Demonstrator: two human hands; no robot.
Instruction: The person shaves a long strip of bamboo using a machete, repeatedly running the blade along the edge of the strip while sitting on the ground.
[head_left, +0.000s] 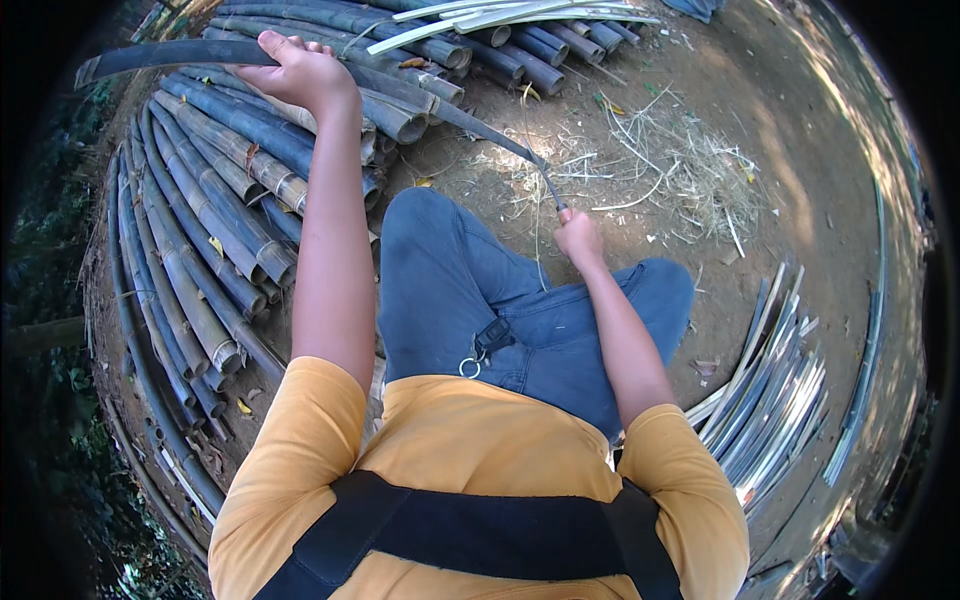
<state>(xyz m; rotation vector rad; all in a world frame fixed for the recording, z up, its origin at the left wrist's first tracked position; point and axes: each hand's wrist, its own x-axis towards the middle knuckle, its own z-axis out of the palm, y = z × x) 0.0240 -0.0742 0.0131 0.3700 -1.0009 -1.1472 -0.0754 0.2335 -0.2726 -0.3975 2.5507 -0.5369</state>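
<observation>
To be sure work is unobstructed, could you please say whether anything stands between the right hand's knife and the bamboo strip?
Nothing visible does: the knife in the right hand appears to touch the dark bamboo strip that the left hand holds.

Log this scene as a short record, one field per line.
Left hand: raised, gripping a long dark bamboo strip
Right hand: closed around the handle of a knife
Contact: blade appears to meet the strip's right-hand end
Left side: pile of bamboo poles
Top: pale strips lying across poles
Ahead, right: scattered shavings on bare ground
Right side: bundle of thin strips
</observation>
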